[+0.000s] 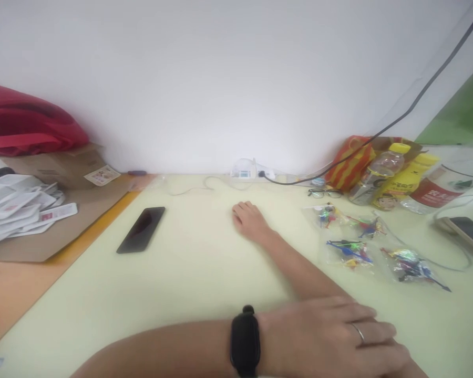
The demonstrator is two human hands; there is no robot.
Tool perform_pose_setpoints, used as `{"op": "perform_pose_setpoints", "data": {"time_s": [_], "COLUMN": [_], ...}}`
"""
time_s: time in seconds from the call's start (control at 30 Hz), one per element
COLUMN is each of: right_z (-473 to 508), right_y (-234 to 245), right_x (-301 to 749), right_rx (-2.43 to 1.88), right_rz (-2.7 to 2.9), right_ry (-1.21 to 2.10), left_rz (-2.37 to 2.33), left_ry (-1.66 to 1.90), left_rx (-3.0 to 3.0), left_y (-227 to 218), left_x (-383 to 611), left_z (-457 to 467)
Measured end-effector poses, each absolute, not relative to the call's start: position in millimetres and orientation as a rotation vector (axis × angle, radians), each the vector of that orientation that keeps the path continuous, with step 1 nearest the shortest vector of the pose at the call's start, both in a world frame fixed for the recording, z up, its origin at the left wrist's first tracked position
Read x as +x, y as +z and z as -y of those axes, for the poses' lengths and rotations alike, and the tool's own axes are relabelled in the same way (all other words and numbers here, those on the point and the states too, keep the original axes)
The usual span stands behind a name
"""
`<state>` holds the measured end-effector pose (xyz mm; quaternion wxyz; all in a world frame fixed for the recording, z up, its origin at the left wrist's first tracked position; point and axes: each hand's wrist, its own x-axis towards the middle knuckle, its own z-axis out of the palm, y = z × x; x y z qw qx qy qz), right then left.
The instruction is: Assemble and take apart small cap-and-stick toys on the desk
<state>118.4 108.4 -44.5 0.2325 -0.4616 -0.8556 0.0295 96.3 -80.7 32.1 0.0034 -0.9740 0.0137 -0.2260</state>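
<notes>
My left hand [327, 336], fingers extended, across right forearm [295, 265]; right hand [250, 221] curled, can't tell if empty, on desk [205, 278] toward back edge; phone [141, 230] nearer left edge.

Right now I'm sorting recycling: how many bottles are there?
3: clear bottle beside the striped bag, yellow bottle right of it, red-labelled bottle rightmost. More may be hidden behind.

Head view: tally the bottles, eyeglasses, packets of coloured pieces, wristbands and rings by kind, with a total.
Packets of coloured pieces: 4
Bottles: 3
Eyeglasses: 1
Black wristband: 1
Ring: 1
Total: 10
</notes>
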Motion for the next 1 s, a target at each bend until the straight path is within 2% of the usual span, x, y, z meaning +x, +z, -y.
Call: {"op": "perform_pose_setpoints", "data": {"time_s": [0.07,0.23,0.3,0.43,0.7,0.9,1.0], "right_z": [-107.9,-107.3,-107.9,-108.9,-104.9,-107.7,-109.3], "right_y": [-44.4,-44.8,-46.2,-49.5,-44.9,-46.9,-48.1], "right_x": [118.8,117.1,116.0,115.6,115.9,115.3,115.9], "right_rx": [-1.264,-1.260,-1.288,-1.309,-1.262,-1.283,-1.277], "right_rz": [2.347,2.322,2.315,2.313,2.343,2.374,2.371], "right_ry": [0.088,0.066,0.051,0.033,-0.040,-0.048,-0.047], "left_rz": [0.029,0.620,0.790,0.886,0.548,0.003,-0.099], "left_ry": [-0.713,-0.690,-0.791,-0.800,-0.540,-0.690,-0.671], "left_rx": [-3.164,-3.212,-3.194,-3.117,-3.158,-3.155,-3.049], "left_y": [23.9,4.5,3.4,5.1,7.7,12.4,17.4], "left_x": [96.7,78.4,64.6,46.4,80.3,103.3,103.1], "left_z": [60.6,-8.7,-32.3,-54.3,-1.1,61.4,81.1]}}
